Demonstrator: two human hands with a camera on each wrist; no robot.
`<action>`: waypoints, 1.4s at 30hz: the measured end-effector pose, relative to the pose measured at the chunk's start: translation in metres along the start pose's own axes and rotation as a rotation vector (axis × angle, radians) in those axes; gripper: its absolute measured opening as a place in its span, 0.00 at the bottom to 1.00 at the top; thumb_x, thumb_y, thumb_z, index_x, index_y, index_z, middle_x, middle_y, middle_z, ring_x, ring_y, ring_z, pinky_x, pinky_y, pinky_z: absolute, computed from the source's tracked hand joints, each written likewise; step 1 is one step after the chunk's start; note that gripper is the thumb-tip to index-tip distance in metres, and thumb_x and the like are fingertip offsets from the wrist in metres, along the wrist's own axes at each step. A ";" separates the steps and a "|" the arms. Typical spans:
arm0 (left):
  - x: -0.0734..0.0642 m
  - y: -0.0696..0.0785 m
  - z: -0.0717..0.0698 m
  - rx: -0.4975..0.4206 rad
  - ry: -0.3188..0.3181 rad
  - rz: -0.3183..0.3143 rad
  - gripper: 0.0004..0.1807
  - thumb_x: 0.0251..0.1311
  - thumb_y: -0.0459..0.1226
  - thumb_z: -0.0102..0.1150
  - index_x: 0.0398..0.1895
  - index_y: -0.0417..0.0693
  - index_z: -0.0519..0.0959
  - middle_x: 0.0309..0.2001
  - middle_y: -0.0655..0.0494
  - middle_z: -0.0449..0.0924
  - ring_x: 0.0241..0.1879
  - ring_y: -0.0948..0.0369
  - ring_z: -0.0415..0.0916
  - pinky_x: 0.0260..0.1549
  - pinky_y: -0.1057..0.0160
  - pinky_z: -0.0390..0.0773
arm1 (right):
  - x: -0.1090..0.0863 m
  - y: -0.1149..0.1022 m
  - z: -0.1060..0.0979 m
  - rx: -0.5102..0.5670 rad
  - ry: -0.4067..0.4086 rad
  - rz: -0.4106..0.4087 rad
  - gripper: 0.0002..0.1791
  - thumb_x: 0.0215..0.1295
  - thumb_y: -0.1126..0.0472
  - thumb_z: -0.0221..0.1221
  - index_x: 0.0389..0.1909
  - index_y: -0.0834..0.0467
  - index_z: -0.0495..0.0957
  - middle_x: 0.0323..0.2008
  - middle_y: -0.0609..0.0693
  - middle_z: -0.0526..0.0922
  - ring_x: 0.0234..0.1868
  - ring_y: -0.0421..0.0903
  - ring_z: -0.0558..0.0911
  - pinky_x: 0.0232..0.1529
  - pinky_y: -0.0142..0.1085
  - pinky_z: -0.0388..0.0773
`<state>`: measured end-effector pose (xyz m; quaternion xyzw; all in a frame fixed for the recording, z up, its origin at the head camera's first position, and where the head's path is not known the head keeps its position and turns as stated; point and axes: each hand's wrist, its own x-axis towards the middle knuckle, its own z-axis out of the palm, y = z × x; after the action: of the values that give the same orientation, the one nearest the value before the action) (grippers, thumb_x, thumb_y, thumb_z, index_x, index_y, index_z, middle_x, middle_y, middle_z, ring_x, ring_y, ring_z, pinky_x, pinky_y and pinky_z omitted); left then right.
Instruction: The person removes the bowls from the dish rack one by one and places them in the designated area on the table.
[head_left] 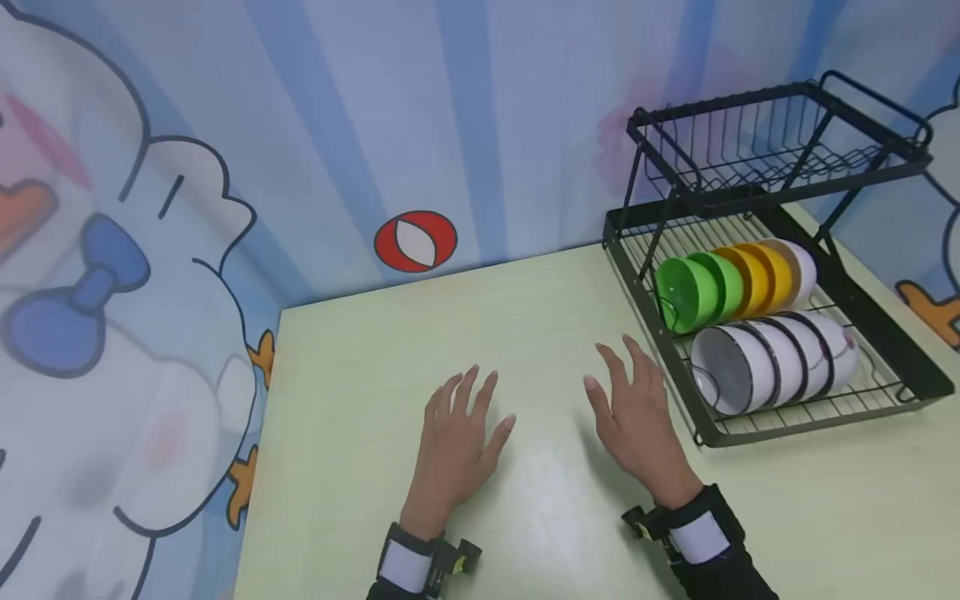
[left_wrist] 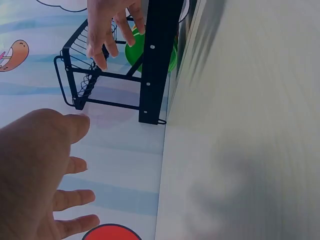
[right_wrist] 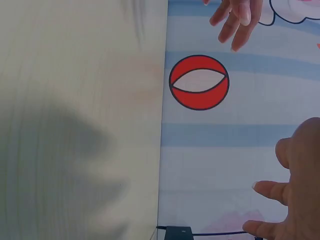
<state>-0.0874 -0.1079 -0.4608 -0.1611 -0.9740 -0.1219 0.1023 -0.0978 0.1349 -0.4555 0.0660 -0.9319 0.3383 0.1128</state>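
Observation:
My left hand (head_left: 455,446) hovers over the pale table with its fingers spread and nothing in it. To its right, my right hand (head_left: 637,417) is also raised above the table, fingers apart and holding nothing. The right hand is the nearer one to a black two-tier dish rack (head_left: 660,358). On the rack's lower tier stand green bowls (head_left: 686,293), yellow bowls (head_left: 753,279) and a white bowl (head_left: 804,271) in one row. In front of them is a row of white bowls with dark rims (head_left: 753,367), tipped on their sides.
The rack's upper basket (head_left: 780,158) overhangs part of the lower tier. A printed blue cloth backdrop (head_left: 337,167) with a red ball picture (head_left: 416,242) rises behind the table (head_left: 360,367) and along its left side.

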 end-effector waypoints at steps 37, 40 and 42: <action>0.021 0.053 0.014 0.023 -0.051 0.198 0.30 0.74 0.57 0.41 0.73 0.56 0.64 0.69 0.56 0.71 0.66 0.55 0.70 0.63 0.51 0.72 | -0.006 0.050 -0.061 -0.163 0.331 0.208 0.32 0.73 0.53 0.52 0.68 0.71 0.60 0.65 0.79 0.57 0.63 0.76 0.55 0.55 0.68 0.51; 0.022 0.056 0.015 0.003 -0.062 0.200 0.30 0.74 0.57 0.40 0.73 0.57 0.64 0.68 0.57 0.72 0.65 0.55 0.72 0.60 0.51 0.74 | -0.008 0.054 -0.063 -0.166 0.317 0.230 0.35 0.73 0.53 0.52 0.69 0.74 0.57 0.65 0.78 0.57 0.61 0.76 0.55 0.53 0.69 0.50; 0.022 0.058 0.016 -0.006 -0.076 0.201 0.30 0.74 0.57 0.40 0.74 0.57 0.64 0.68 0.57 0.72 0.64 0.55 0.72 0.59 0.51 0.75 | -0.009 0.057 -0.064 -0.180 0.313 0.234 0.36 0.72 0.54 0.53 0.68 0.75 0.56 0.65 0.77 0.58 0.60 0.76 0.55 0.52 0.69 0.51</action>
<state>-0.0907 -0.0439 -0.4585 -0.2625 -0.9558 -0.1077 0.0767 -0.0895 0.2198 -0.4451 -0.1064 -0.9308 0.2705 0.2218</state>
